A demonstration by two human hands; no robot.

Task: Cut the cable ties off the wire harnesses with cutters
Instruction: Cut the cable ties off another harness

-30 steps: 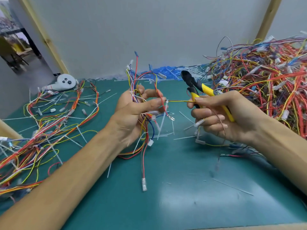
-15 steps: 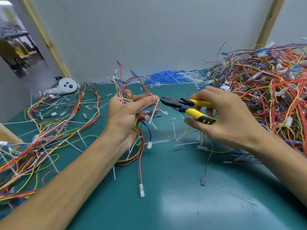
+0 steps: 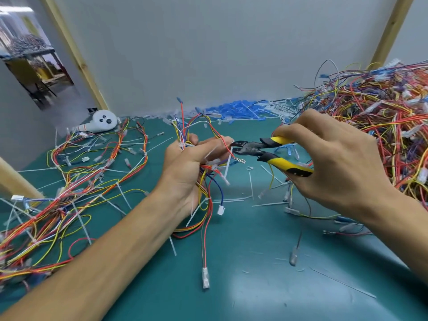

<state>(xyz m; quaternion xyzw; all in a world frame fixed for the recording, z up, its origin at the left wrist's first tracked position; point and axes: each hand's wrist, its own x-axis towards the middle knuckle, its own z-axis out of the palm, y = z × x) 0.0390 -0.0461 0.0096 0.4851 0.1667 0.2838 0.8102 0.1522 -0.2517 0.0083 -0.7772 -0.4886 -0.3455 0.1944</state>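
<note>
While I watch from the head camera, left grip (image 3: 185, 163): clenched round a wire harness (image 3: 203, 188), thumb laid across the front, held above the middle of the green tabletop (image 3: 254, 293).
Wire harness: red, yellow, blue and white leads fan up out of the fist and hang in loops below it. One blue lead ends in a white connector (image 3: 220, 209). One long red lead ends in a clear-sleeved terminal (image 3: 205, 280) down at the tabletop, and I cannot tell whether it touches.
Cable tie (image 3: 228, 169): a white tail slanting down from beside the left thumb tip, just under the cutter nose.
Right grip (image 3: 335, 163): grasping the cutters (image 3: 261, 149) by their yellow-and-black handles, fingers curled over the upper one.
Cutters: nose points left, roughly level, jaws parted a little. The tips are just beside the left thumb tip and a thin red lead. I cannot tell whether the blades touch the tie.
Harness pile (image 3: 382, 135): a big tangled heap on the right, behind the right grip.
Loose harnesses (image 3: 92, 181): spread over the left of the tabletop.
Cut tie tails (image 3: 231, 200): scattered on the tabletop below and between my grips.
Blue offcuts (image 3: 236, 110): heaped along the back wall.
White controller (image 3: 104, 121): far left, near the wooden post.
</note>
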